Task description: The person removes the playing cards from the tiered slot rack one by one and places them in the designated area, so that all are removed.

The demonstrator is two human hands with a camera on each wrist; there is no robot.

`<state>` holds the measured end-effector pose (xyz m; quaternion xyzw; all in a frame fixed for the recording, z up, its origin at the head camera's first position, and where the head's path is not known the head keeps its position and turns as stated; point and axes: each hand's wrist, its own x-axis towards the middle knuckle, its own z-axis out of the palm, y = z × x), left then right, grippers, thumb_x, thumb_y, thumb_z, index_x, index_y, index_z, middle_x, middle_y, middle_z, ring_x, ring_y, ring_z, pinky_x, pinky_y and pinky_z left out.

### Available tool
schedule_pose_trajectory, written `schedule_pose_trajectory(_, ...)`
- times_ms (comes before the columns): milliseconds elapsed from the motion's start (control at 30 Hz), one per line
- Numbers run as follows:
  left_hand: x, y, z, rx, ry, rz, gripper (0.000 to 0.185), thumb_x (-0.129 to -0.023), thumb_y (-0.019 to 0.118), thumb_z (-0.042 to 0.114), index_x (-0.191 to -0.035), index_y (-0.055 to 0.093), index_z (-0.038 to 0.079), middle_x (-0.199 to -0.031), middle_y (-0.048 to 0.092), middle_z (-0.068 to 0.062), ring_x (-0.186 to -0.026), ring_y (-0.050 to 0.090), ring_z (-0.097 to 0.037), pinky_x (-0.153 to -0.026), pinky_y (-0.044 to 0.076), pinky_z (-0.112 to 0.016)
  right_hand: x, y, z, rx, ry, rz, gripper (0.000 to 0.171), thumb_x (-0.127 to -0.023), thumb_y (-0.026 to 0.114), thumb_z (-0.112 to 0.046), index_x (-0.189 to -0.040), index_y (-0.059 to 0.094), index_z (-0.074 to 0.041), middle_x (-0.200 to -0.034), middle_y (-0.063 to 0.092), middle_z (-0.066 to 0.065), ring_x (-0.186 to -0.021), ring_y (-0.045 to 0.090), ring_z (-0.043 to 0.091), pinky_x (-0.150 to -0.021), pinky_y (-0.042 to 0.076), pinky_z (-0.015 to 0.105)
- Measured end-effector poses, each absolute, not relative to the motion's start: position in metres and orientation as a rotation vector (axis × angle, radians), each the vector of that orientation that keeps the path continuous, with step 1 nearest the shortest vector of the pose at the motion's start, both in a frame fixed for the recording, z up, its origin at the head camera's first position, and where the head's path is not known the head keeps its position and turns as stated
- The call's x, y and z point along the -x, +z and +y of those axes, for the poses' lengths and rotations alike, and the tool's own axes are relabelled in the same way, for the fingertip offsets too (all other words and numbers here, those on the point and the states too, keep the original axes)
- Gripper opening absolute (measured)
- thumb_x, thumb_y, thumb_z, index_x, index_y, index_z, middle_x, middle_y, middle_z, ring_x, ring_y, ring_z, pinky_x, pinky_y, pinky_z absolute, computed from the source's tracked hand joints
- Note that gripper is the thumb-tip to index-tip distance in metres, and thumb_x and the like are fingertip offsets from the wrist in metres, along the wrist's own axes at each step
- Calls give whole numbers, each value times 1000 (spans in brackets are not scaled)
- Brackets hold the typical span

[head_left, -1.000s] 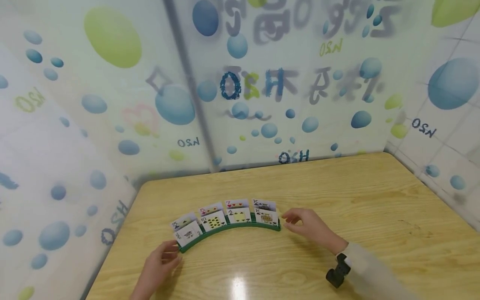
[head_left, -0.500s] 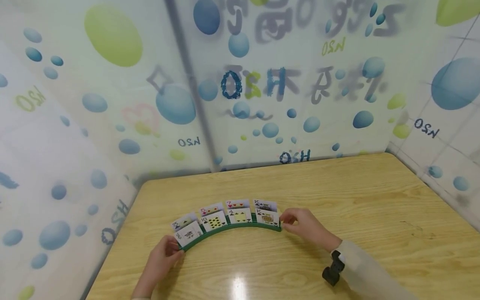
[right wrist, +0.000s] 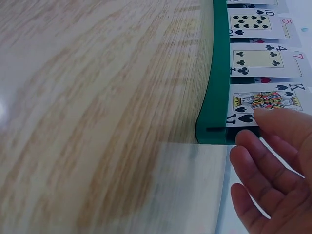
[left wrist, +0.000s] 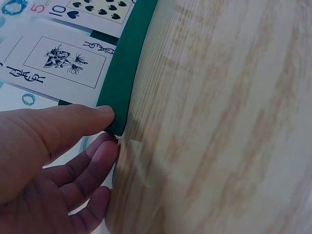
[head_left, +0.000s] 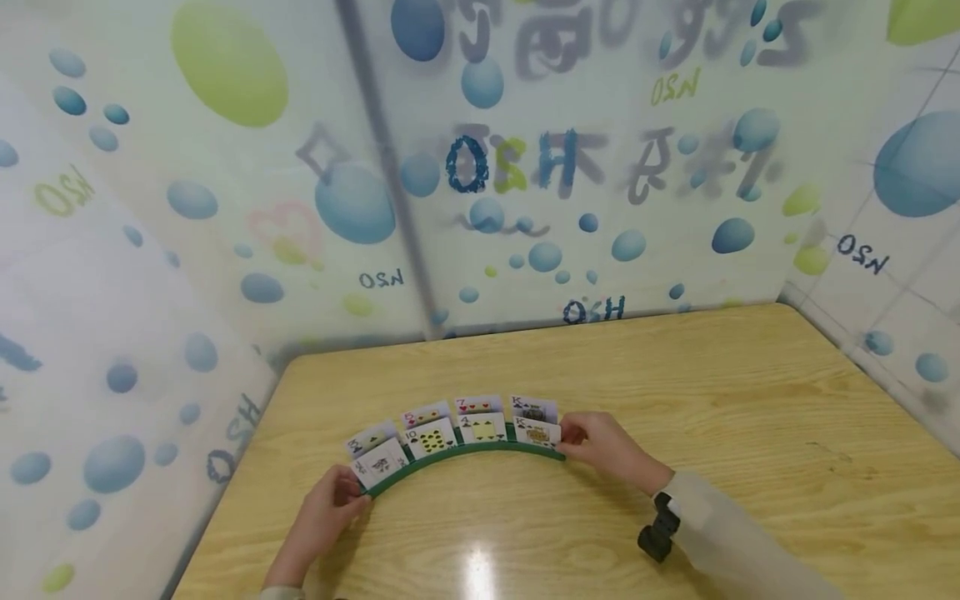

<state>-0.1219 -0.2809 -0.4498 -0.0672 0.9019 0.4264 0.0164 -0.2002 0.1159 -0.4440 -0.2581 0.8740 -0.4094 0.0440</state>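
Observation:
A curved green card holder (head_left: pixel 487 447) lies on the table with two rows of playing cards standing in it. The front row shows a joker (left wrist: pixel 66 63), a ten of spades (head_left: pixel 430 440), a four of clubs (right wrist: pixel 254 59) and a king of spades (right wrist: pixel 236 105). My left hand (head_left: pixel 322 510) pinches the holder's left end, thumb on the green edge and fingers curled below. At the other end, my right hand (head_left: pixel 606 446) grips the holder, its thumb over the king of spades and its fingers at the holder's end.
Behind the front cards stand a red five (head_left: pixel 425 414), a seven of hearts (head_left: pixel 478 405) and another king (head_left: pixel 534 407). The wooden table (head_left: pixel 675 375) meets a patterned wall (head_left: pixel 510 275) at the back. A dark device (head_left: pixel 660 529) sits on the right wrist.
Both hands have moved inward to the ends of the card holder and taken hold of it. One second ago the right hand was apart from it. The holder has barely moved.

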Motion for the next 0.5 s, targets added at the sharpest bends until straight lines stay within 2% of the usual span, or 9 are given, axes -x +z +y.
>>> schedule_pose_trajectory(500,123,-450,-283,207,1353,2782,26,-79,68,-2,-97,49,-3,-91,58,-9,-84,55,-19,-67,47,-25,198,-438,117,736,-1253,2676,7,-84,67,-10,-81,62,-6,-75,60,-3,-69,55,9,-60,46,25)
